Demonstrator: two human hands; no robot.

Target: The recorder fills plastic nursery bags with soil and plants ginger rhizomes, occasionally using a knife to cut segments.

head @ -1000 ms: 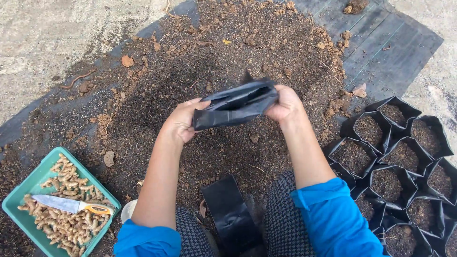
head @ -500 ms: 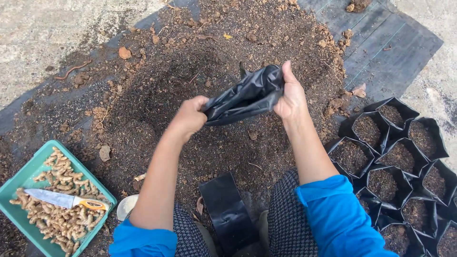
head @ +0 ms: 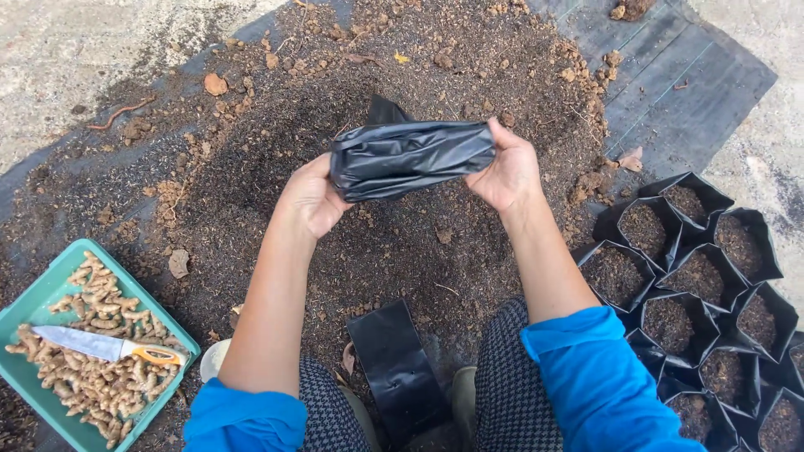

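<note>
Dark loose soil [head: 251, 167] is lying heaped on black ground sheeting [head: 687, 75]. Both hands are gripping a crumpled black plastic grow bag [head: 410, 157] above it, left hand [head: 311, 197] and right hand [head: 505, 172] pinching opposite ends. Thin plastic could slip or tear if they are pulling too hard.

Just one view here, shot from a head-worn camera that's pointed steeply down over the forearms, close in; the soil heap [head: 276, 151] is framed dead ahead, the green tray [head: 33, 305] cut off lower left, filled bags [head: 695, 276] lower right
</note>
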